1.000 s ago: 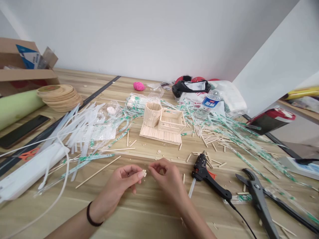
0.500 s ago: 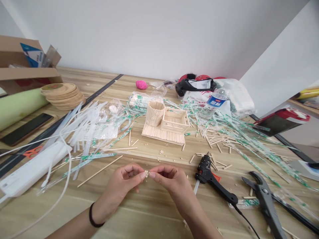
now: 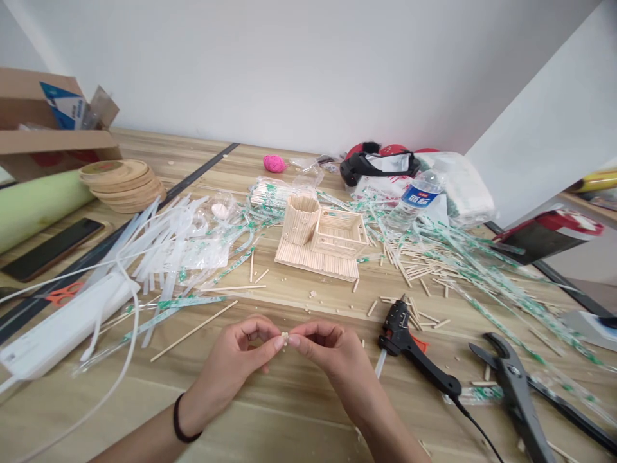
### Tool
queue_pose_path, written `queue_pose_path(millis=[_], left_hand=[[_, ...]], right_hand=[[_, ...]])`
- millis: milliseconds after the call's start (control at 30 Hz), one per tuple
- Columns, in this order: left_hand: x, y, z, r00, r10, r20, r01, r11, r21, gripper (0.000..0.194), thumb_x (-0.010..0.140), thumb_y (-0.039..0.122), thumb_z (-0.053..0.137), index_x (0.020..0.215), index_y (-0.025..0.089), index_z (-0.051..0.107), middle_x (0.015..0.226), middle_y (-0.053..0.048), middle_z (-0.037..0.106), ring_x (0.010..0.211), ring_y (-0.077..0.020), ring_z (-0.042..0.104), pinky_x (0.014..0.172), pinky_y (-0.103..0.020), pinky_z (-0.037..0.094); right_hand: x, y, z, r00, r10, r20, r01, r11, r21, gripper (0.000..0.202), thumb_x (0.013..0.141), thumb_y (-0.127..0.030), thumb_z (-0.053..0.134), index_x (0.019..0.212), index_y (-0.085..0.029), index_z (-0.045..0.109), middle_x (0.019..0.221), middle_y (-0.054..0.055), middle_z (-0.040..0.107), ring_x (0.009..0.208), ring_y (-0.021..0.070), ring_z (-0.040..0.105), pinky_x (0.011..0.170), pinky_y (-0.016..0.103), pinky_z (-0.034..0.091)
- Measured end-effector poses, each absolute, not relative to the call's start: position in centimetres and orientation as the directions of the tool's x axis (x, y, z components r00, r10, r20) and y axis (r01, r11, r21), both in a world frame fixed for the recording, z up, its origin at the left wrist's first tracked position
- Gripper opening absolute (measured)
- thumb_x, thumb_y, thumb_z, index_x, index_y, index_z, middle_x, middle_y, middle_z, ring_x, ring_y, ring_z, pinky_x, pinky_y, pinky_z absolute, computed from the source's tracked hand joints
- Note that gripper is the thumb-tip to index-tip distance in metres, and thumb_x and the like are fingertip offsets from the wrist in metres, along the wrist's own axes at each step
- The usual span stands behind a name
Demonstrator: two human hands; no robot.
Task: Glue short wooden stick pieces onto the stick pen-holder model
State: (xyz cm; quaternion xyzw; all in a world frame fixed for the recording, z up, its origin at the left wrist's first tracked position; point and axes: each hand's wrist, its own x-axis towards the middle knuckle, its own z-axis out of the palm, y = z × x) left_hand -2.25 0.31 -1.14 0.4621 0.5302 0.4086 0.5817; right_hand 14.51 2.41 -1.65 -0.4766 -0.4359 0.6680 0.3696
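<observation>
Between my two hands is a tiny cluster of pale wooden stick slices (image 3: pixel 284 337), pinched at the fingertips from both sides. My left hand (image 3: pixel 250 347), with a dark band on its wrist, grips its left side. The thumb and forefinger of my right hand (image 3: pixel 322 344) close on its right side. Just beyond lies another small cluster of slices (image 3: pixel 313 294) on the table. Farther back stands a model built of wooden sticks (image 3: pixel 315 259), with a round tower and a railed box on a flat base. A black glue gun (image 3: pixel 398 331) rests right of my right hand.
Grey cutting pliers (image 3: pixel 513 373) lie at the right. Loose sticks (image 3: pixel 419 260) and plastic wrappers (image 3: pixel 486 283) spread behind them, near a water bottle (image 3: pixel 417 196). Leftward are glue sticks (image 3: pixel 168 238), a white power strip (image 3: pixel 67 328), orange scissors (image 3: pixel 65 294) and a phone (image 3: pixel 53 247).
Both hands keep their pinch on the small cluster, which has turned slightly between the fingertips. Nothing else on the table has visibly moved.
</observation>
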Motion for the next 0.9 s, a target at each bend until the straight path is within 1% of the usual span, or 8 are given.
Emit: queue_pose_path(millis=[167, 367, 467, 600, 800, 900], left_hand=[[-2.23, 0.36, -1.07, 0.104, 0.967, -0.235, 0.023, 0.234, 0.972, 0.013, 0.074, 0.031, 0.068, 0.071, 0.019, 0.067, 0.073, 0.000, 0.060, 0.062, -0.0125, 0.051, 0.048, -0.019, 0.046], [-2.29, 0.46, -1.03, 0.102, 0.971, -0.216, 0.046, 0.212, 0.976, 0.015, 0.074, 0.033, 0.068, 0.069, 0.019, 0.067, 0.075, -0.001, 0.060, 0.063, -0.0136, 0.052, 0.047, -0.019, 0.046], [-2.28, 0.50, -1.02, 0.106, 0.971, -0.215, 0.049, 0.211, 0.976, 0.016, 0.074, 0.033, 0.068, 0.067, 0.019, 0.066, 0.073, 0.000, 0.059, 0.062, -0.0132, 0.051, 0.046, -0.019, 0.045], [-2.26, 0.47, -1.04, 0.106, 0.973, -0.207, 0.070, 0.200, 0.977, 0.017, 0.074, 0.033, 0.068, 0.065, 0.019, 0.066, 0.070, 0.000, 0.057, 0.059, -0.0126, 0.050, 0.045, -0.019, 0.044], [-2.36, 0.46, -1.15, 0.112, 0.974, -0.197, 0.076, 0.189, 0.979, 0.017, 0.074, 0.034, 0.067, 0.066, 0.019, 0.067, 0.072, 0.000, 0.058, 0.059, -0.0123, 0.049, 0.046, -0.019, 0.044], [-2.34, 0.50, -1.06, 0.119, 0.970, -0.212, 0.057, 0.207, 0.977, 0.017, 0.074, 0.034, 0.068, 0.067, 0.018, 0.067, 0.072, 0.000, 0.058, 0.059, -0.0124, 0.049, 0.046, -0.019, 0.043]], right_hand=[[14.52, 2.37, -1.40, -0.279, 0.909, -0.311, -0.083, -0.345, -0.935, 0.020, 0.060, -0.037, 0.080, 0.070, -0.021, 0.074, 0.071, 0.000, 0.071, 0.069, 0.0144, 0.060, 0.067, 0.025, 0.043], [14.48, 2.30, -1.21, -0.273, 0.913, -0.304, -0.061, -0.332, -0.941, 0.021, 0.062, -0.040, 0.078, 0.070, -0.021, 0.074, 0.071, 0.001, 0.071, 0.070, 0.0171, 0.061, 0.069, 0.027, 0.045], [14.49, 2.30, -1.41, -0.276, 0.913, -0.301, -0.065, -0.330, -0.942, 0.020, 0.062, -0.039, 0.078, 0.071, -0.021, 0.074, 0.071, 0.001, 0.072, 0.070, 0.0168, 0.061, 0.069, 0.026, 0.045], [14.51, 2.32, -1.80, -0.270, 0.919, -0.287, -0.059, -0.314, -0.948, 0.023, 0.061, -0.040, 0.078, 0.073, -0.021, 0.075, 0.072, 0.002, 0.072, 0.072, 0.0183, 0.062, 0.069, 0.028, 0.046], [14.47, 2.29, -1.82, -0.274, 0.920, -0.281, -0.074, -0.312, -0.947, 0.022, 0.061, -0.038, 0.079, 0.072, -0.020, 0.075, 0.070, 0.001, 0.071, 0.068, 0.0160, 0.060, 0.065, 0.026, 0.045], [14.41, 2.21, -1.56, -0.260, 0.923, -0.283, -0.068, -0.310, -0.948, 0.022, 0.061, -0.040, 0.079, 0.070, -0.020, 0.074, 0.069, 0.002, 0.071, 0.068, 0.0163, 0.060, 0.065, 0.026, 0.045]])
